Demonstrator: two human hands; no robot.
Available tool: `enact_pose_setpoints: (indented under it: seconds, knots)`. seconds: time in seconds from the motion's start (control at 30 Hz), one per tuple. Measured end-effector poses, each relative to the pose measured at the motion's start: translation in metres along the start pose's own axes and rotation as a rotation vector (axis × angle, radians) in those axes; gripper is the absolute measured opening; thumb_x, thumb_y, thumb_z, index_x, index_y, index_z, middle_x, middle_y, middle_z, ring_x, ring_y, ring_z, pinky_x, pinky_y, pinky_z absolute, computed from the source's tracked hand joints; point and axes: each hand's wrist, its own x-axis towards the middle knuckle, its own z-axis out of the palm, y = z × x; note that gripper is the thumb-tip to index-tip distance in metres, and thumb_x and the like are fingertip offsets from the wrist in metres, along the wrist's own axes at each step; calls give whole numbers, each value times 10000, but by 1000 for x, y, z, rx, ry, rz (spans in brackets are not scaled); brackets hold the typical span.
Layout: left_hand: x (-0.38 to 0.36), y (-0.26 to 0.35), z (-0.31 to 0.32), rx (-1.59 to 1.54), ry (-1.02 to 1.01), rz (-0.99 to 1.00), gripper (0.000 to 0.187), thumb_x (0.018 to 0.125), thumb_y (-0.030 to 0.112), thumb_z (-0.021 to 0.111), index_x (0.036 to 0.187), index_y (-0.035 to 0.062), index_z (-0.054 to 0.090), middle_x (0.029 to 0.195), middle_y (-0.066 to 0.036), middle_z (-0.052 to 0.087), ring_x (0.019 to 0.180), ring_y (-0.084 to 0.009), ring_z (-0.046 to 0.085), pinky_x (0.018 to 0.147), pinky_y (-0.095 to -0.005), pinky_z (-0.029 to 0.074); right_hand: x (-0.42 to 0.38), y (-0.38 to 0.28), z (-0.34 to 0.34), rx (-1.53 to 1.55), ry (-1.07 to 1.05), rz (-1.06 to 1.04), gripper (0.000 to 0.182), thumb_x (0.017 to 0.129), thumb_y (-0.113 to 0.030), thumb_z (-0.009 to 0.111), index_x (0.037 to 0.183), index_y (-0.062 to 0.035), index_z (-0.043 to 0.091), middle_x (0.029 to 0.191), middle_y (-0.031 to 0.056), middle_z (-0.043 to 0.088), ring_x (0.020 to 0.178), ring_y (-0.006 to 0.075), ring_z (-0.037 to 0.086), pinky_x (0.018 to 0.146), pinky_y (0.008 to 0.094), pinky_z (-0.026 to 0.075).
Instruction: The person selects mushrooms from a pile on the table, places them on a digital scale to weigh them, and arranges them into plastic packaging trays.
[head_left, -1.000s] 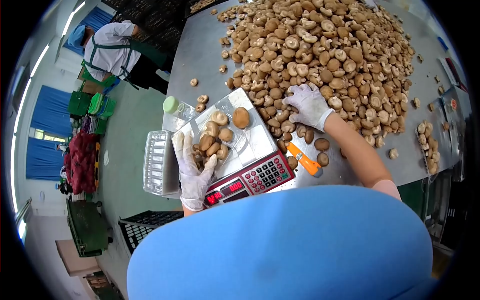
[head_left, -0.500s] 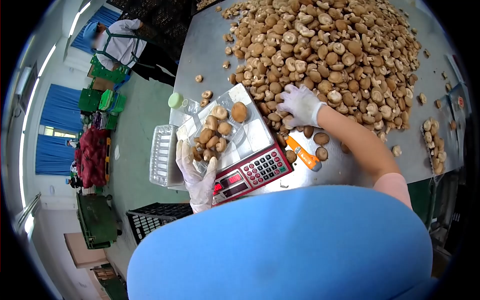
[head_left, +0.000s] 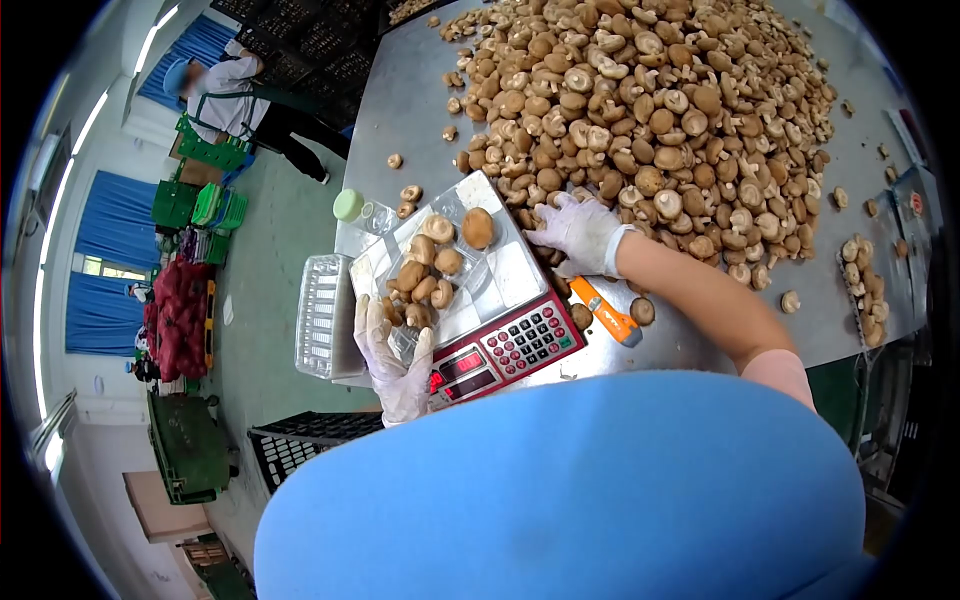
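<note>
My left hand [head_left: 398, 372], in a whitish glove, is at the near left corner of the scale [head_left: 515, 275], thumb and fingers apart. It is beside a clear plastic tray [head_left: 470, 268] of brown-capped shiitake mushrooms [head_left: 420, 270] on the scale's metal plate. My right hand [head_left: 578, 235], also gloved, lies over the near left edge of the large shiitake pile [head_left: 650, 120], close to the scale's right side. Its fingers are spread and bent downward, and what lies beneath the palm is hidden. An orange-handled tool [head_left: 606, 310] lies just below it.
Stacked clear trays [head_left: 325, 315] stand left of the scale, near a green-lidded bottle [head_left: 350, 206]. A filled mushroom tray [head_left: 866, 290] sits at the table's right edge. A black crate [head_left: 300, 440] is below left. Another person [head_left: 235, 100] stands in the background.
My right hand has moved left and slightly nearer along the pile's edge, towards the scale. My left hand stays by the tray. The person in the background has shifted posture.
</note>
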Motion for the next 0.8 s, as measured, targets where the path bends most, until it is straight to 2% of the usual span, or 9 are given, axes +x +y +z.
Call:
enact_pose_setpoints:
  seconds: [0.07, 0.1, 0.13, 0.2, 0.3, 0.43, 0.6, 0.67, 0.8]
  knots:
    - [0, 2, 0, 1, -3, -9, 809, 855, 32, 748, 1553, 33, 338, 1619, -140, 222, 1432, -295, 367, 1196, -435, 326, 9, -7, -1, -150, -163, 54, 791, 720, -312, 867, 1437, -310, 534, 1274, 103, 556, 1251, 327, 526, 922, 482, 540]
    - [0, 3, 0, 3, -4, -17, 809, 859, 38, 747, 1555, 38, 337, 1621, -143, 221, 1434, -304, 367, 1197, -439, 328, 12, -10, -4, -157, -185, 73, 663, 784, -273, 816, 1399, -298, 570, 1250, 93, 571, 1243, 314, 546, 911, 483, 541]
    - [1, 3, 1, 1, -4, -18, 809, 859, 38, 747, 1555, 38, 337, 1621, -143, 221, 1434, -304, 367, 1197, -439, 328, 15, -9, 1, -158, -187, 73, 663, 784, -273, 816, 1399, -298, 570, 1250, 93, 571, 1243, 314, 546, 911, 483, 541]
    - [4, 3, 0, 31, -31, 40, 809, 863, 51, 748, 1559, 54, 337, 1621, -145, 220, 1447, -304, 358, 1196, -439, 336, 23, -5, 11, -245, -134, 14, 456, 876, -214, 712, 1322, -250, 623, 1204, 97, 595, 1199, 314, 581, 891, 478, 550]
    - [3, 1, 0, 54, -23, 20, 814, 860, 55, 750, 1561, 61, 337, 1619, -148, 226, 1455, -295, 354, 1194, -436, 340, 21, 1, 10, -185, -68, -64, 325, 925, -166, 625, 1247, -206, 653, 1160, 99, 617, 1149, 310, 609, 842, 463, 567]
    - [0, 5, -1, 56, -21, 46, 815, 856, 55, 752, 1560, 60, 340, 1616, -153, 235, 1452, -285, 361, 1187, -430, 352, 18, -2, 25, -182, 12, -7, 274, 968, -186, 576, 1227, -196, 664, 1155, 92, 617, 1150, 297, 601, 782, 421, 589]
    - [0, 7, -1, 70, -46, 63, 813, 862, 56, 751, 1560, 65, 334, 1616, -148, 232, 1437, -292, 383, 1169, -427, 392, 19, -14, 15, -167, -19, 143, 294, 945, -183, 611, 1230, -204, 679, 1191, 74, 601, 1190, 285, 576, 789, 413, 583]
    - [2, 11, 3, 57, -49, 73, 807, 864, 51, 747, 1559, 66, 336, 1616, -145, 232, 1423, -295, 400, 1157, -421, 409, 28, -7, 23, -244, -28, 39, 304, 908, -178, 648, 1208, -203, 690, 1177, 89, 606, 1176, 289, 583, 789, 431, 581]
    - [1, 28, 4, 112, -41, 29, 790, 865, 31, 739, 1553, 71, 352, 1619, -140, 236, 1397, -302, 435, 1123, -401, 452, 25, 11, 32, -131, 121, -124, 303, 839, -183, 705, 1142, -187, 704, 1094, 110, 631, 1092, 324, 621, 795, 452, 580]
